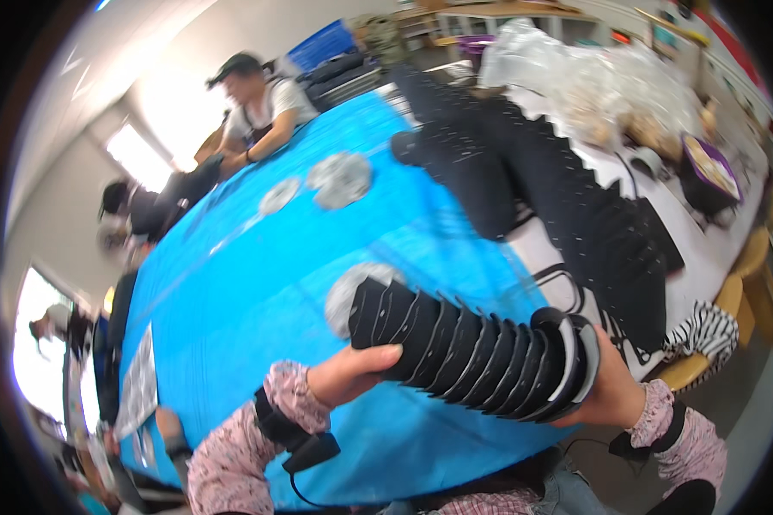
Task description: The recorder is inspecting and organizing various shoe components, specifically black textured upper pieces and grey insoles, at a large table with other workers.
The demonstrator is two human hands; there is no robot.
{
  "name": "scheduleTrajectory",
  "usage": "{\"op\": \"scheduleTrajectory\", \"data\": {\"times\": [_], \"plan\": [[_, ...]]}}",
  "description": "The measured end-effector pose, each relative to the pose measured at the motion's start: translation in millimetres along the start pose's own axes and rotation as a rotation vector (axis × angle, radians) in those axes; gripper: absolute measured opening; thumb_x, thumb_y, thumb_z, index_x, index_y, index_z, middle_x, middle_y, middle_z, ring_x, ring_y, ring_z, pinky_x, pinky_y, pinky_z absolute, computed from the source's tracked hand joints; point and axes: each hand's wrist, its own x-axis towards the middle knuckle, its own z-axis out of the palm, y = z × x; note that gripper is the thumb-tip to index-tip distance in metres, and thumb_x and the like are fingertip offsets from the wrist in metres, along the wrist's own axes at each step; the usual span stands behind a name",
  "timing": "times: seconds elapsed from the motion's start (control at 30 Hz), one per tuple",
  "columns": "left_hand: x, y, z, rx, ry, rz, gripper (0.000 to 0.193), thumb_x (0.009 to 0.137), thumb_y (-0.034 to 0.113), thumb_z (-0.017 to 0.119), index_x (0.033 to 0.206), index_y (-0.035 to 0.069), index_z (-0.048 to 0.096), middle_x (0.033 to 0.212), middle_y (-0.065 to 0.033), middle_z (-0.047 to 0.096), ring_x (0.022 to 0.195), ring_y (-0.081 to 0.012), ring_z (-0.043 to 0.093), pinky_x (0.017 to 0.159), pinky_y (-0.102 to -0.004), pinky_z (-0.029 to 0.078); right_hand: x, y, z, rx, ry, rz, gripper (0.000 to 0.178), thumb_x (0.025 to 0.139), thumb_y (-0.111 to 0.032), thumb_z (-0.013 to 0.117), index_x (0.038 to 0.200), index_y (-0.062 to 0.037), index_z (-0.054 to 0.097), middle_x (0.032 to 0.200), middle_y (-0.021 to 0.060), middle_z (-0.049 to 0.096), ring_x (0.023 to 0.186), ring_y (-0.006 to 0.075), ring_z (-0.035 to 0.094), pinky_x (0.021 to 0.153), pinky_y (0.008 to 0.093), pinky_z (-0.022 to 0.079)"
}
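Observation:
Between my two hands, above the blue tabletop, is a long stack of nested black curved pieces point(468, 356) with thin pale edges. My left hand point(349, 375) is closed on its left end, thumb along the near side and the other fingers hidden behind. My right hand point(605, 386) wraps the right end, where a few pieces with light grey rims sit turned apart from the others; most of its fingers are hidden. What kind of pieces these are I cannot tell. A grey mottled disc point(339, 300) lies on the blue cover just beyond the stack.
Long rows of similar black pieces point(567, 197) lie on the right. Further discs point(342, 178) rest on the blue cover point(240, 318). Clear plastic bags point(593, 77) and a purple basket point(709, 176) stand beyond. A striped cloth point(704, 333) hangs nearby. Other people sit along the left side.

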Motion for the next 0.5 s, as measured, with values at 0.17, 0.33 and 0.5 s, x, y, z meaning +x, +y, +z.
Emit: {"op": "scheduleTrajectory", "data": {"times": [0.17, 0.33, 0.5], "plan": [[-78, 8, 8, 0.059, 0.141, 0.087, 0.065, 0.078, 0.030, 0.062, 0.130, 0.002, 0.035, 0.129, -0.0106, 0.044, 0.117, -0.0233, 0.044, 0.100, -0.0399, 0.032, 27, -55, 18, -0.165, -0.068, -0.250, 0.100, 0.046, -0.024, 0.084, 0.128, -0.0017, 0.031, 0.110, 0.0131, 0.048, 0.092, 0.0309, 0.047, 0.081, 0.0386, 0.038], [-140, -8, 3, 0.037, 0.224, 0.258, 0.066, 0.077, 0.031, 0.064, 0.130, 0.003, 0.036, 0.127, -0.0098, 0.045, 0.117, -0.0221, 0.044, 0.099, -0.0385, 0.033, 46, -101, 40, -0.318, -0.212, -0.307, 0.098, 0.042, -0.022, 0.086, 0.124, -0.0003, 0.037, 0.111, 0.0159, 0.045, 0.098, 0.0335, 0.046, 0.089, 0.0401, 0.036], [-205, -12, -17, 0.080, 0.243, 0.455, 0.061, 0.081, 0.025, 0.059, 0.132, 0.003, 0.034, 0.130, -0.0089, 0.042, 0.119, -0.0197, 0.041, 0.100, -0.0359, 0.032, 83, -147, 73, -0.357, -0.234, -0.507, 0.104, 0.040, -0.014, 0.084, 0.129, -0.0012, 0.032, 0.113, 0.0138, 0.048, 0.096, 0.0334, 0.045, 0.086, 0.0397, 0.038]]}}
